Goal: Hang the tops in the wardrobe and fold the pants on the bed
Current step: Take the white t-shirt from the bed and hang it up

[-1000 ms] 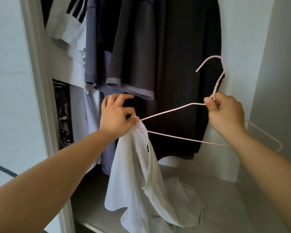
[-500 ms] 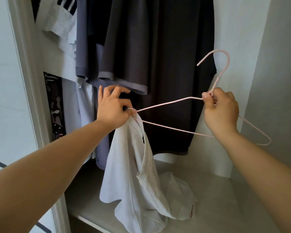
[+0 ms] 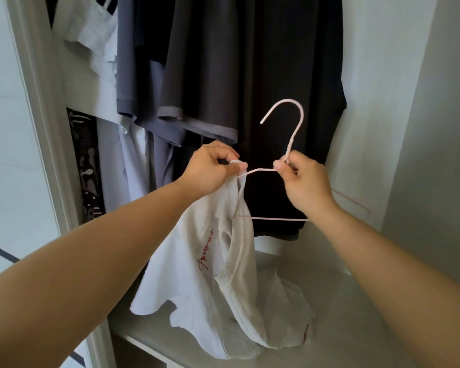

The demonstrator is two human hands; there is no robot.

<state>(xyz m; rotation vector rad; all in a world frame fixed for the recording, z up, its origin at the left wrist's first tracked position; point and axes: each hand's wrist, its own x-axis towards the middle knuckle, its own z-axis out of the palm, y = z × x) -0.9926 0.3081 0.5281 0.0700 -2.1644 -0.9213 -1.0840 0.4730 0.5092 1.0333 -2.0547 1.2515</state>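
one white top (image 3: 186, 282) in the left hand (image 3: 210, 171) bears illegible red script (image 3: 206, 249).

SUPPORT: a pale wardrobe shelf (image 3: 361, 322) is running across the bottom of the open compartment, its front edge facing the camera | LOAD: the lower folds of a white top (image 3: 194, 277) are lying crumpled on its middle | REMAINDER: the top's upper part is hanging clear above it
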